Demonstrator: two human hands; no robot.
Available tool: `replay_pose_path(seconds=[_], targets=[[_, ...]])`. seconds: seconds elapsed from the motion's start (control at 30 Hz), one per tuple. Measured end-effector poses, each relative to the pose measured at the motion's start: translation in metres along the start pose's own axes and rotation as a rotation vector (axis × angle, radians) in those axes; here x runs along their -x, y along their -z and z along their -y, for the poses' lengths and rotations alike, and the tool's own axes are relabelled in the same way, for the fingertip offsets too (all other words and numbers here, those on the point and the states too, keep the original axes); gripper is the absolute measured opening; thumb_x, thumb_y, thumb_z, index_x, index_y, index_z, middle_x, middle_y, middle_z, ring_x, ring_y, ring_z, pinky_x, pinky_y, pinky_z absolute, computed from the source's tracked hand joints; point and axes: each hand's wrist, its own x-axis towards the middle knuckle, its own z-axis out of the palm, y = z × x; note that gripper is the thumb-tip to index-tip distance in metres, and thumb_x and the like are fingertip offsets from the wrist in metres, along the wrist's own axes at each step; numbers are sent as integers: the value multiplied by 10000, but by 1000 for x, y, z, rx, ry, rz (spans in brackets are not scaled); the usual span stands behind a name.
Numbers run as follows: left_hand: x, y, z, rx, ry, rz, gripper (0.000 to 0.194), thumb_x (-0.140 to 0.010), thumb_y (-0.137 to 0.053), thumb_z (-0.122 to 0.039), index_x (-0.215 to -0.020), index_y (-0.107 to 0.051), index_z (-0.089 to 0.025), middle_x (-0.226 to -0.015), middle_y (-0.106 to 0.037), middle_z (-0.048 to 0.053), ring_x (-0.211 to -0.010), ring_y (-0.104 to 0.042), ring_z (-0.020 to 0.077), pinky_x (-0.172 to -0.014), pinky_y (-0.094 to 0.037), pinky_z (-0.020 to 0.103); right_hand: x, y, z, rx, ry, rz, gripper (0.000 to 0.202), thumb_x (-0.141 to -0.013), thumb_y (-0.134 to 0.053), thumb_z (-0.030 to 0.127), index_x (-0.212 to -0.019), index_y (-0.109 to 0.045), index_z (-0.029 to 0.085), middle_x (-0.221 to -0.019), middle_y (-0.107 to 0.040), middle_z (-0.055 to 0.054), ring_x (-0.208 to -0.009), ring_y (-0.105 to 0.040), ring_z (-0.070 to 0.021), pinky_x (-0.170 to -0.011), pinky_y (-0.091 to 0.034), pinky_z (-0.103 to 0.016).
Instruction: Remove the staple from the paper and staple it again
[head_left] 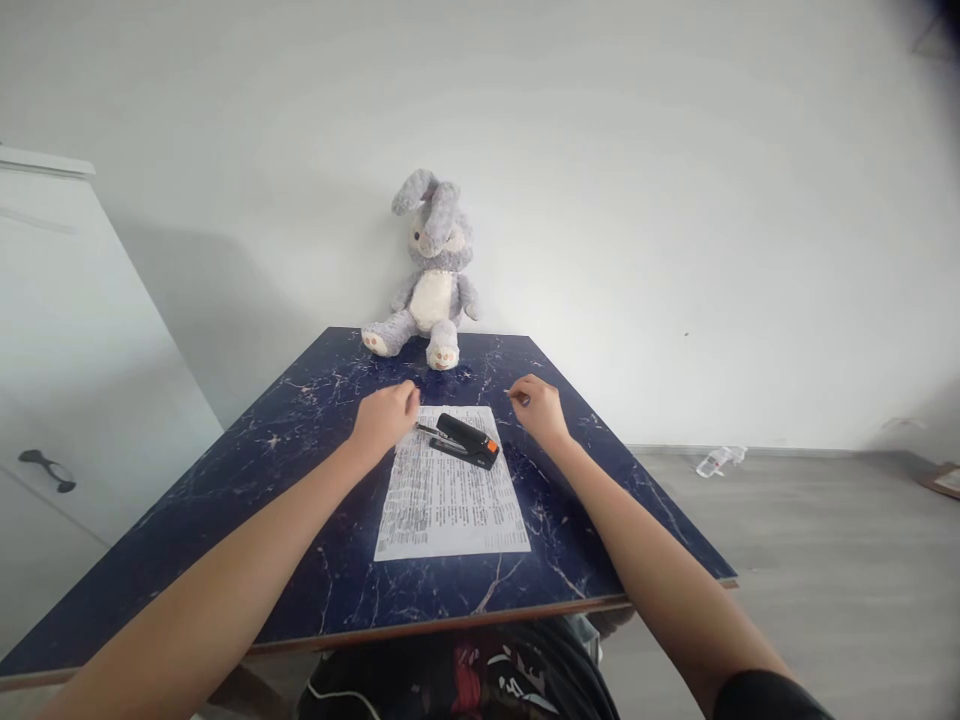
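A black stapler [466, 440] with an orange patch lies open on a printed sheet of paper [450, 535], its metal part sticking out to the left. Beside the sheet's top left corner is my left hand [384, 418], its fingers curled closed, close to the stapler's metal tip; whatever they may hold is hidden. My right hand [537, 408] is to the right of the sheet, thumb and fingers pinched together. A tiny pale thing shows at those fingertips, too small to name.
A grey plush rabbit [433, 300] sits at the far edge of the dark blue marbled table [300, 560], against the wall. To the left stands a white cabinet [75, 330] with a black handle. A clear plastic item [720, 460] lies on the floor at right.
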Motion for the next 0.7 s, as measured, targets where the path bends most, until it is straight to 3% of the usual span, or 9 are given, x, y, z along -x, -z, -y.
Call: replay_pose_path(seconds=[0.07, 0.13, 0.2, 0.27, 0.33, 0.47, 0.57, 0.7], targets=[[-2, -8, 20, -104, 109, 27, 308, -1042, -461, -275, -1150, -719, -146, -1097, -752, 178, -1080, -702, 324, -874, -550, 386, -1, 2, -29, 212, -157, 138, 280, -835, -535, -9, -828, -761, 156, -1026, -733, -90, -834, -695, -204, -850, -560, -312], [-2, -19, 38, -170, 210, 94, 458, -1030, -488, -319, -1403, -618, -86, -1448, -602, 265, -1328, -578, 408, -1023, -516, 486, 0, 1, -49, 333, -265, 236, 318, -829, -518, -32, -875, -784, 137, -1113, -736, -122, -953, -709, -235, -911, -546, -308], [-2, -30, 49, -162, 266, 225, 540, -1048, -441, -328, -1518, -525, -78, -1589, -479, 268, -1436, -487, 425, -1082, -485, 539, 2, -4, -60, 358, -301, 292, 301, -836, -531, -22, -891, -792, 120, -1122, -740, -150, -1015, -711, -261, -956, -535, -313], [-2, -37, 55, -134, 248, 328, 495, -1054, -400, -289, -1473, -580, -96, -1567, -519, 240, -1432, -504, 398, -1107, -473, 536, 4, -11, -64, 338, -287, 343, 281, -867, -549, 12, -945, -800, 111, -1123, -748, -161, -1069, -710, -278, -1014, -522, -324], [-3, -39, 55, -121, 197, 374, 413, -1034, -417, -235, -1307, -700, -110, -1420, -642, 223, -1325, -605, 356, -1098, -484, 476, 5, -16, -66, 304, -250, 388, 330, -912, -539, 42, -1117, -789, 108, -1244, -731, -158, -1193, -679, -276, -1106, -483, -332], [-6, -31, 50, -100, 132, 353, 297, -948, -491, -107, -1094, -749, -135, -1076, -743, 182, -1037, -720, 303, -949, -538, 383, 7, -20, -69, 248, -200, 408, 516, -935, -485, 26, -1421, -647, 98, -1539, -559, -146, -1396, -560, -251, -1228, -390, -353], [-5, -26, 47, -64, 106, 323, 301, -897, -512, -35, -1092, -714, -142, -992, -740, 157, -971, -721, 301, -873, -544, 375, 6, -20, -64, 230, -187, 369, 524, -919, -475, 10, -1415, -632, 76, -1538, -550, -170, -1395, -552, -284, -1232, -386, -412], [-5, -27, 42, 109, 122, 264, 321, -897, -512, -21, -1085, -725, -169, -1035, -754, 146, -993, -729, 283, -904, -547, 375, 3, -20, -41, 162, -113, 292, 421, -909, -476, 18, -1234, -713, 144, -1335, -685, -124, -1261, -619, -281, -1154, -455, -437]])
